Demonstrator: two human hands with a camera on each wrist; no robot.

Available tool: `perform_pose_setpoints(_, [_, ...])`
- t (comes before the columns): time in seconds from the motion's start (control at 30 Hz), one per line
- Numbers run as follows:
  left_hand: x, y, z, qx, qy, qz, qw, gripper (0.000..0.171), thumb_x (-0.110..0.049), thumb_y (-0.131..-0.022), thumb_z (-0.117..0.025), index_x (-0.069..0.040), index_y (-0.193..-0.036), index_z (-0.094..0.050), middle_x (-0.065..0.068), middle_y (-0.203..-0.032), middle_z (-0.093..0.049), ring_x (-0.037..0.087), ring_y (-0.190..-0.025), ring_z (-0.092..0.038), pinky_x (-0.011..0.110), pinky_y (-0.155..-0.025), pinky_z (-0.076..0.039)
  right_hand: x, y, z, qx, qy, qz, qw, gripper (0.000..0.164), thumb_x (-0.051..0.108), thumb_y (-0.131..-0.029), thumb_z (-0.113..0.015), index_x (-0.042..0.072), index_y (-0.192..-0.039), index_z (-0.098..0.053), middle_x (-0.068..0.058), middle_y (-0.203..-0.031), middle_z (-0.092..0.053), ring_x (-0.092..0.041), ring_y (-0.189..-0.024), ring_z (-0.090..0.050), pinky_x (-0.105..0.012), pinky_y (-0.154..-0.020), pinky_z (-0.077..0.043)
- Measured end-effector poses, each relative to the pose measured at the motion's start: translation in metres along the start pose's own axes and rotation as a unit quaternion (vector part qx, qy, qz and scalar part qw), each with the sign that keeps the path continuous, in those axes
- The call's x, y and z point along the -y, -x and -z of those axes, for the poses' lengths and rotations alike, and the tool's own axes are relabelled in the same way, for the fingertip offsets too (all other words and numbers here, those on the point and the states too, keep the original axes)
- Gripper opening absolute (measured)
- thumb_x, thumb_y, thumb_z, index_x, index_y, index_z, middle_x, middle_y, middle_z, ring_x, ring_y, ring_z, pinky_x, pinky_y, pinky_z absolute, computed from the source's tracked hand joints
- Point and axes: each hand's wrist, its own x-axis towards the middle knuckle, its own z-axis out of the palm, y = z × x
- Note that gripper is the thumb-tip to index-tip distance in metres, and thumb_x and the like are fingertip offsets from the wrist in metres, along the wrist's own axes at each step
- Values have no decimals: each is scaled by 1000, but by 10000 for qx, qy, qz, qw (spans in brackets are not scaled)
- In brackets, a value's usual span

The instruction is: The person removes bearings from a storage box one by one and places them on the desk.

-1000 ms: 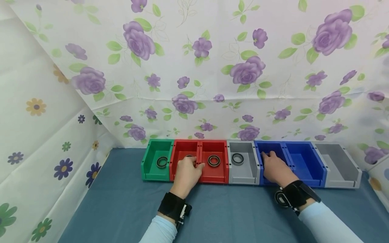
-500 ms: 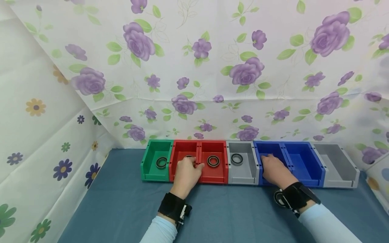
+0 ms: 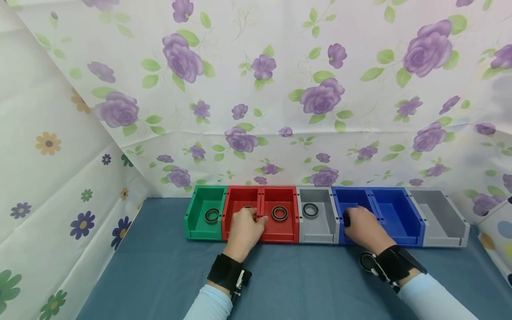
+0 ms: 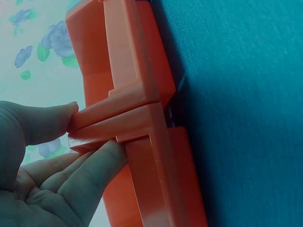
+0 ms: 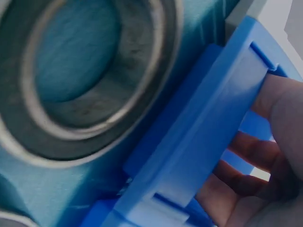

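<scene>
My left hand [image 3: 245, 226] pinches the adjoining walls of two red bins [image 3: 278, 231], thumb on one side and fingers on the other in the left wrist view. My right hand [image 3: 366, 226] reaches into the left blue bin [image 3: 352, 195]. A dark bearing [image 3: 346, 218] shows at its fingertips, pinched and mostly hidden; the right wrist view shows curled fingers [image 5: 255, 151] behind the bin's front. On the cloth below lies another bearing [image 5: 94, 137], partly behind the right wrist strap. Single bearings sit in the right red bin, the green bin and the left grey bin.
The green bin [image 3: 202, 233], the left grey bin [image 3: 318, 238], the right blue bin [image 3: 396, 209] and the right grey bin [image 3: 436, 209] stand in one row with the others. A blue cloth [image 3: 296, 284] covers the table. Floral sheets [image 3: 280, 89] hang behind and at the left.
My right hand has lifted slightly and drawn back in the left blue bin, and a dark bearing now shows at its fingertips. The left hand keeps its place; the head view has shifted slightly.
</scene>
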Motion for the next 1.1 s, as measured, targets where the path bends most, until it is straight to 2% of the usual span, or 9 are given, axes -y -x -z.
perform_pose_setpoints(0.13, [0,0,-1,-8,-27,-28,10000,36,-30,-85,-67,-3,-109,-65,-4,-68,-56,10,-54,-52,26,-48,-45,-2,6,1,-295,-91,-115,9995,39,17,-71,-73,2,-105,-63,-10,-91,-58,-25,-83,-52,-45,-68,-48])
perform_pose_setpoints(0.37, [-1,-1,0,-23,-31,-80,10000,35,-29,-85,-67,-3,-107,-66,-3,-70,-57,10,-56,-52,25,-49,-46,2,16,8,-898,-362,-132,9952,40,22,-73,-74,6,-108,-63,-11,-95,-61,-24,-83,-54,-40,-64,-48])
perform_pose_setpoints(0.57, [-2,-1,0,-26,-14,18,10000,41,-29,-85,-68,-1,-115,-63,-1,-76,-60,8,-55,-53,25,-49,-46,6,22,19,-1401,-492,118,9888,41,28,-75,-74,7,-110,-63,-10,-96,-61,-23,-84,-56,-40,-63,-49])
perform_pose_setpoints(0.83, [-3,-2,0,0,-67,16,10000,41,-30,-84,-68,-1,-112,-64,-1,-75,-60,8,-57,-53,23,-50,-46,19,33,31,-2022,-676,358,9763,45,29,-74,-76,12,-114,-62,-10,-105,-60,-29,-97,-55,-44,-70,-51])
perform_pose_setpoints(1.1, [-3,0,1,77,-24,17,10000,39,-27,-85,-68,0,-113,-63,-2,-70,-58,10,-54,-53,26,-48,-46,41,47,41,-2281,-656,804,9681,46,31,-73,-77,15,-113,-63,-4,-108,-60,-24,-101,-54,-42,-72,-50])
